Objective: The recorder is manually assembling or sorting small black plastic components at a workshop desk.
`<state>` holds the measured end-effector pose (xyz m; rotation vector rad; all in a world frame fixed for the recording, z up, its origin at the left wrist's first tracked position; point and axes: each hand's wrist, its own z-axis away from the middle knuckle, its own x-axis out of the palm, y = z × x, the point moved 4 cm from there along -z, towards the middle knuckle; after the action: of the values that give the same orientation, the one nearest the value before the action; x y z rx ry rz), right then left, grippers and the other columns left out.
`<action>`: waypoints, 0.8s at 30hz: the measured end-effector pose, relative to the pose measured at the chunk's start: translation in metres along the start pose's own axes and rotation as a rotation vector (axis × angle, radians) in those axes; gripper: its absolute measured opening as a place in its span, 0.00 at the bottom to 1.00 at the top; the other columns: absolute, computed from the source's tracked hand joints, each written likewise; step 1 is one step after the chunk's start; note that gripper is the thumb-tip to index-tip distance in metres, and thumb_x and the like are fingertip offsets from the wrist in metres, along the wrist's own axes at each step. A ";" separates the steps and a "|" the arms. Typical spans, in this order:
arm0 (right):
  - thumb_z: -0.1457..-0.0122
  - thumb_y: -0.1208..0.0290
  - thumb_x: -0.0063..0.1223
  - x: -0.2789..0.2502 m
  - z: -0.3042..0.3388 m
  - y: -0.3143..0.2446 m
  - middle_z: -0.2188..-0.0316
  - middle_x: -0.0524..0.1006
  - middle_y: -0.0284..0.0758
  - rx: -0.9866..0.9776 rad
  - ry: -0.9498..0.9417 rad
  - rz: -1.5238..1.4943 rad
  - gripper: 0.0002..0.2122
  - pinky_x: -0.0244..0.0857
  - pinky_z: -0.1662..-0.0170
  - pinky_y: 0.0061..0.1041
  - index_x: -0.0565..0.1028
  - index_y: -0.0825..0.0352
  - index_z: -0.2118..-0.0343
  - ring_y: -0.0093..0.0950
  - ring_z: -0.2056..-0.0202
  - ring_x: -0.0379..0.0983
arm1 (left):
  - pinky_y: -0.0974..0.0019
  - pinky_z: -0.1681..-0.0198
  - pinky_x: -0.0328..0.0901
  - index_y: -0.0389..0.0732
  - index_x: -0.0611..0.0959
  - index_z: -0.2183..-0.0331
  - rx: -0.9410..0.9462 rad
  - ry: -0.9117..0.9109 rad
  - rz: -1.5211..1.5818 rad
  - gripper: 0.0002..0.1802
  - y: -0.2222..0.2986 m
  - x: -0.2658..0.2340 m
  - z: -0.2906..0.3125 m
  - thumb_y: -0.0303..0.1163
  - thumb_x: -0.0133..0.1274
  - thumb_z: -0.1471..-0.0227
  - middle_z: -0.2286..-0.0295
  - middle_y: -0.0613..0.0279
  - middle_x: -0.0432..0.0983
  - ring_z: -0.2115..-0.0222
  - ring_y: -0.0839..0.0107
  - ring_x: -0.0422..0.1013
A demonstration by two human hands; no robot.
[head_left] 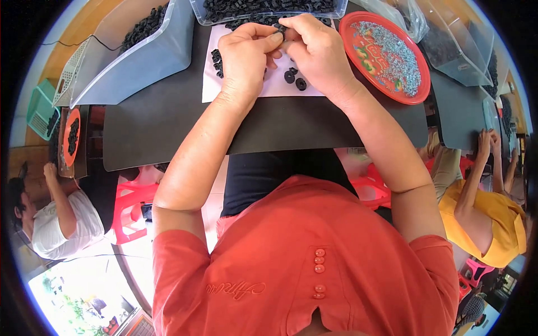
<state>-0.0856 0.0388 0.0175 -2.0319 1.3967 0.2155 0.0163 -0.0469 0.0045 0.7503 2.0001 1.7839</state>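
Observation:
Over a white sheet (pixel 228 92) on the dark table, my two hands meet, fingertips closed together. A small black plastic part (pixel 279 29) shows between them, mostly covered by fingers. My left hand (pixel 242 59) pinches it between thumb and fingers. From the other side my right hand (pixel 320 53) grips at the same spot; anything more in its fingers is hidden. Just below the right fingers lie a few round black pieces (pixel 301 84) with a hole in the middle. Small black parts (pixel 217 63) sit by the left hand's outer edge.
A red patterned tray (pixel 358 70) holds many small silvery pieces at the right. Bins of black parts stand at the left (pixel 151 78) and the far edge (pixel 272 21); another clear bin (pixel 457 59) is beyond the tray. People sit at both sides, one in white, one in yellow.

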 end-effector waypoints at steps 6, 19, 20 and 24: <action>0.61 0.73 0.59 0.004 0.002 -0.011 0.75 0.71 0.36 -0.128 0.098 0.230 0.12 0.67 0.68 0.34 0.72 0.66 0.71 0.37 0.70 0.71 | 0.73 0.75 0.66 0.28 0.82 0.70 -0.058 -0.035 0.169 0.06 -0.004 0.000 -0.003 0.22 0.57 0.52 0.76 0.59 0.77 0.80 0.75 0.70; 0.65 0.70 0.62 0.013 0.008 -0.010 0.79 0.69 0.36 -0.279 0.138 0.398 0.12 0.67 0.73 0.33 0.68 0.65 0.79 0.36 0.73 0.71 | 0.72 0.77 0.63 0.30 0.82 0.74 -0.056 -0.013 0.004 0.05 -0.003 0.004 0.001 0.23 0.56 0.53 0.80 0.62 0.75 0.81 0.75 0.68; 0.66 0.70 0.62 0.014 0.008 -0.009 0.79 0.70 0.36 -0.253 0.134 0.371 0.12 0.67 0.73 0.33 0.68 0.64 0.79 0.36 0.73 0.71 | 0.73 0.77 0.63 0.30 0.82 0.74 -0.062 -0.011 0.000 0.05 -0.005 0.004 0.000 0.23 0.56 0.53 0.80 0.62 0.75 0.81 0.76 0.68; 0.66 0.71 0.62 0.011 0.006 -0.006 0.78 0.70 0.36 -0.176 0.119 0.323 0.13 0.67 0.73 0.33 0.68 0.64 0.79 0.36 0.73 0.71 | 0.74 0.80 0.64 0.30 0.80 0.77 -0.067 0.005 0.071 0.06 -0.009 0.004 -0.002 0.23 0.58 0.55 0.82 0.59 0.75 0.83 0.76 0.68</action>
<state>-0.0748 0.0355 0.0099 -1.9735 1.8368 0.3721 0.0101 -0.0466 -0.0041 0.8060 1.9292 1.8836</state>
